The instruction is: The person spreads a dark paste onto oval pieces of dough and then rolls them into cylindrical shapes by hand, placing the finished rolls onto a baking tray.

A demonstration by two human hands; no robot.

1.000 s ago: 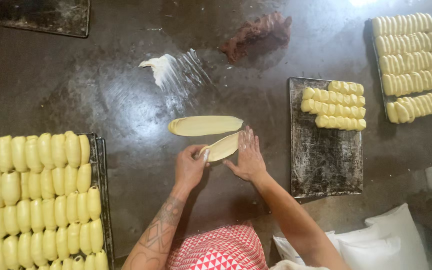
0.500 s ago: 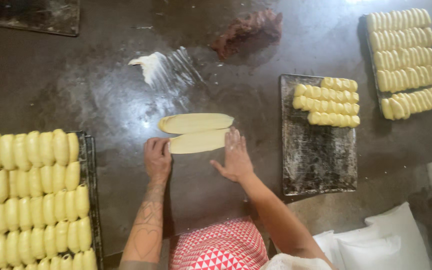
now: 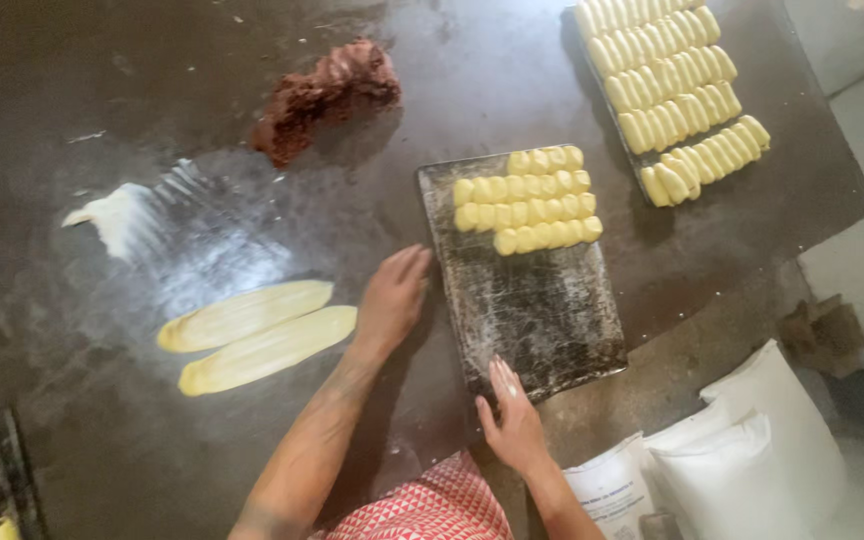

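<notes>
1. My left hand [image 3: 390,298] lies flat and open on the dark table [image 3: 152,90], holding nothing.
2. Two long dough strips [image 3: 257,332] lie just left of it, running left to right.
3. My right hand [image 3: 512,420], fingers spread, touches the baking tray [image 3: 537,310] at its near edge.

- Tabletop [image 3: 102,90]: dark brown-grey, streaked with white flour.
- Two flattened dough strips [image 3: 257,335]: pale yellow.
- Baking tray [image 3: 537,310]: black, dusted whitish-grey.
- Shaped dough pieces [image 3: 527,200] on that tray: buttery yellow.
- Lump of filling [image 3: 327,95]: reddish-brown.
- Smear of soft fat [image 3: 117,215]: white.
- Apron [image 3: 432,510]: red with a white triangle pattern.
- Sacks [image 3: 742,440]: white.
</notes>
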